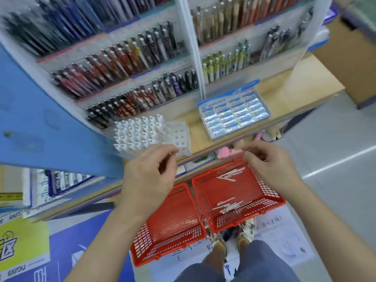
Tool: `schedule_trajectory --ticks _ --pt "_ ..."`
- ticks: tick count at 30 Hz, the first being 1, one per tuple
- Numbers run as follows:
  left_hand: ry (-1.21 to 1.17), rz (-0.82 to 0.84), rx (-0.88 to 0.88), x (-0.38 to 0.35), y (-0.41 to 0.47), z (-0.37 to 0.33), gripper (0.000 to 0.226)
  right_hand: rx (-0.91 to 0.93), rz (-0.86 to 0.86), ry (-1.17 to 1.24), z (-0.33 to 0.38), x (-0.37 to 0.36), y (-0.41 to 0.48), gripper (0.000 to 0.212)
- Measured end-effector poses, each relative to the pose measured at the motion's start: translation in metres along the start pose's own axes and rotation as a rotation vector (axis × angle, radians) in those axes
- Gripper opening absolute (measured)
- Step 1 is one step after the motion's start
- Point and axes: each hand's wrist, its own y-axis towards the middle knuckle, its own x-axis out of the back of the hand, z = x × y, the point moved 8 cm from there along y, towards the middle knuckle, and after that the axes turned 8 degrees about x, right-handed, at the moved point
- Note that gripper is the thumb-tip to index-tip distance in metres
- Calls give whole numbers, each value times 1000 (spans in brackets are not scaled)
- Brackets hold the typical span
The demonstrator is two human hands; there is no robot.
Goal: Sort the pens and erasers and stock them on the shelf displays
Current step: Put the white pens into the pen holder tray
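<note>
While raised over the baskets, left grip (pixel 150 176): fingers curled, thumb against forefinger; whether anything is pinched, too blurred to tell.
Right grip (pixel 270 165): fingers curled likewise, maybe on a thin pale pen; cannot tell.
Right basket (pixel 207 192): red, on the floor; white pens (pixel 228 206) loose in two clusters, by the near wall and the far wall.
Left basket (pixel 168 222): red, just beside it; no stock visible inside.
White rack (pixel 181 135): on the shelf, mostly filled with capped pens; a few holes bare at its right end.
Eraser box (pixel 245 89): further right on the shelf, rows packed full.
Progress: judged well along; erasers apparently done, remaining white pens yet to be racked.
</note>
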Motion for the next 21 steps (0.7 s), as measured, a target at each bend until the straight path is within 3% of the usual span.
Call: schedule_trajectory --ticks 9,14,21 --pt "147 545 56 -219 -74 73 26 -322 70 -163 -189 -7 -74 15" --pt "273 708 97 -364 -117 141 35 -255 175 -277 -297 -55 -66 23" --pt "456 843 61 -614 -160 262 55 -68 399 -460 -497 -186 -3 48"
